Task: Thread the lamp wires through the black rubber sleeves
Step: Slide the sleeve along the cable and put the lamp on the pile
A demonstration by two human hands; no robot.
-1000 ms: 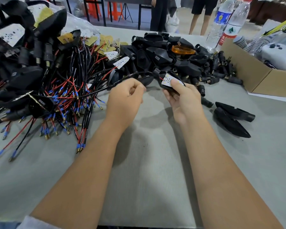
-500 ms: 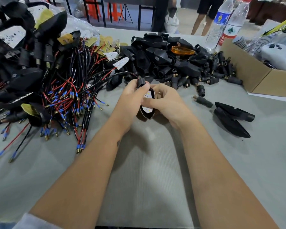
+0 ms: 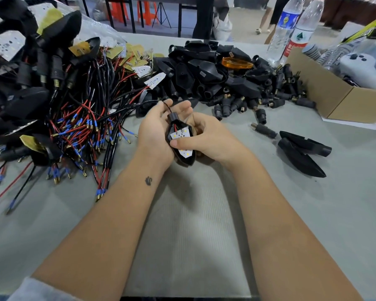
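Your left hand (image 3: 155,131) cradles the lamp (image 3: 181,141); your right (image 3: 206,137) pins its board (image 3: 181,135) by thumb. It looks light and rigid; wires (image 3: 167,108) limp, so hold near the sleeve (image 3: 173,116).

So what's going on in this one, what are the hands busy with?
A person is assembling small lamps at a grey table. Both hands hold one black lamp housing between them: the left hand cradles it, and the right hand presses its thumb on the white LED board inside. Its wires run up through a black rubber sleeve at the top. Finished wired lamps lie piled to the left, loose sleeves behind.
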